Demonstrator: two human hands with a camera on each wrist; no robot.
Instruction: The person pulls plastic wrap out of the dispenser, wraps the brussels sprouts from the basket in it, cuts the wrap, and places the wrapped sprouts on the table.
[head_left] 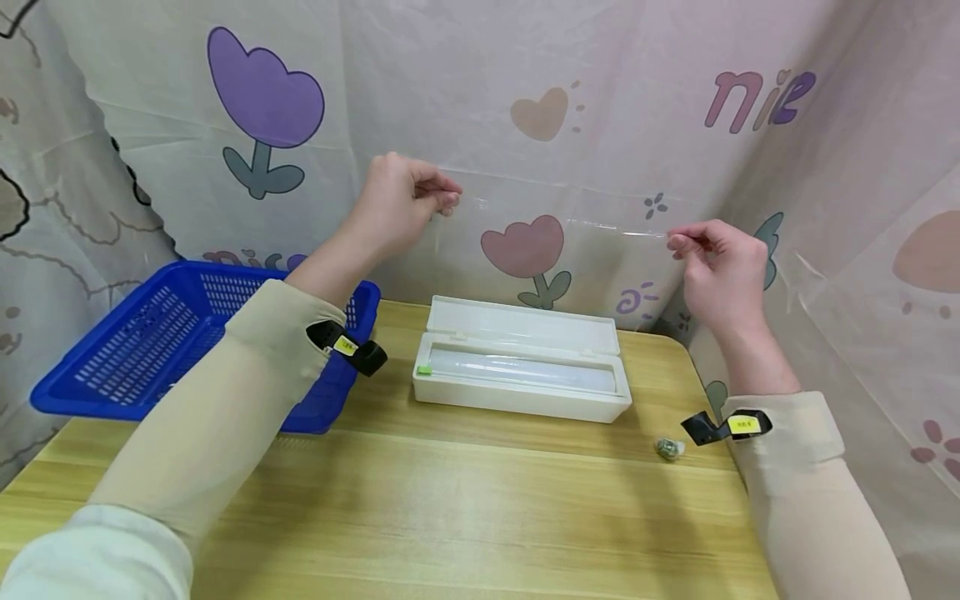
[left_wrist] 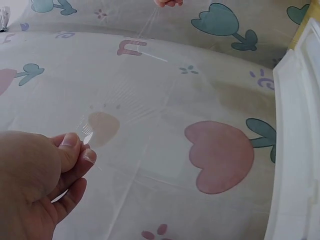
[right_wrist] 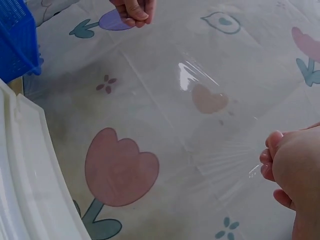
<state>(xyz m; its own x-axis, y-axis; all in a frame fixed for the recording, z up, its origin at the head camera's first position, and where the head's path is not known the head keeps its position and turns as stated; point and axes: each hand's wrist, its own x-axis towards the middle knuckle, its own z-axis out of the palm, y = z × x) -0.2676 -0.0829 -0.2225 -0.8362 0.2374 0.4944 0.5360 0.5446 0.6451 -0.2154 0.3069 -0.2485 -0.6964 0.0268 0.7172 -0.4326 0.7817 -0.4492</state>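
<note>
A sheet of clear cling film [head_left: 600, 226] is stretched in the air between both hands, its glints and creases fanning out from the fingertips. The left hand [head_left: 408, 200] pinches one end between thumb and fingers, above and left of the white box; the left wrist view shows the film gathered at the thumb [left_wrist: 70, 140]. Higher than the table at the right, the right hand [head_left: 720, 271] pinches the other end. Below stands a white cling film dispenser box [head_left: 517, 408], its lid [head_left: 525, 323] tipped back and a film roll [head_left: 525, 369] inside.
A blue plastic basket [head_left: 97, 406] is at the left, partly behind the left forearm. On the wooden table [head_left: 480, 517], a small dark green item in clear wrapping [head_left: 668, 450] lies near the right edge. A patterned curtain [head_left: 450, 92] hangs behind.
</note>
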